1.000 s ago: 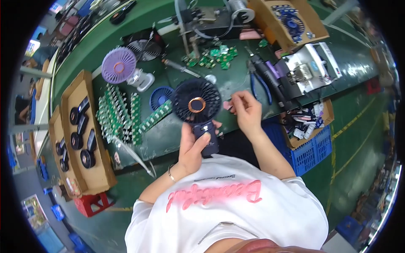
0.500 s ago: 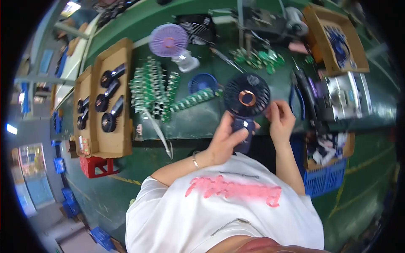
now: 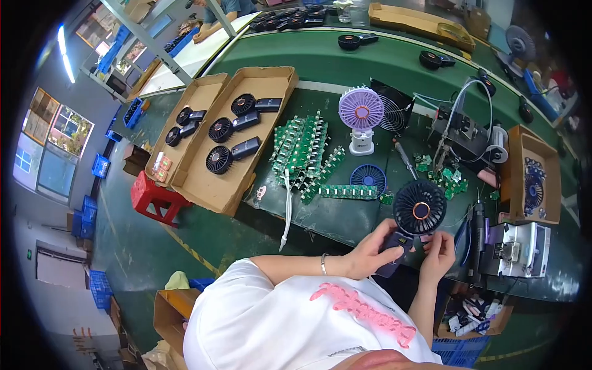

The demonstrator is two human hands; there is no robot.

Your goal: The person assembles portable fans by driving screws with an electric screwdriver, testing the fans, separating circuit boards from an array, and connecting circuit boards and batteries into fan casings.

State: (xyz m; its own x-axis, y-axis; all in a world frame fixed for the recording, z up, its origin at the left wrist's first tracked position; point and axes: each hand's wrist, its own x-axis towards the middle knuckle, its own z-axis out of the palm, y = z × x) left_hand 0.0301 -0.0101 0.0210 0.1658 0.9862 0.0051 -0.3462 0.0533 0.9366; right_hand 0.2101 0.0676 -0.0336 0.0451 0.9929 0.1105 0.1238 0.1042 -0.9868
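A dark handheld fan [image 3: 420,208] with a copper-coloured ring at its hub is held upright by my left hand [image 3: 374,250], whose fingers wrap its handle and whose thumb lies on the front. Close by the lower right of the fan head, my right hand [image 3: 437,255] has its fingers bent together in a pinch; whatever they hold, if anything, is hidden. Behind the fan lie a blue round fan grille [image 3: 369,179] and a strip of green circuit boards [image 3: 349,192]. A purple fan on a white base [image 3: 361,117] stands farther back.
Left on the bench, a cardboard tray [image 3: 196,182] holds several dark fans. Stacked green circuit boards [image 3: 300,147] and a white cable [image 3: 288,213] lie beside it. To the right are an electric screwdriver [image 3: 478,237], a silver machine [image 3: 517,251] and a cardboard box [image 3: 546,179].
The view has swung left and up, so the bench sits lower and farther right in it. The fan stays in my left hand, and my right hand remains beside it.
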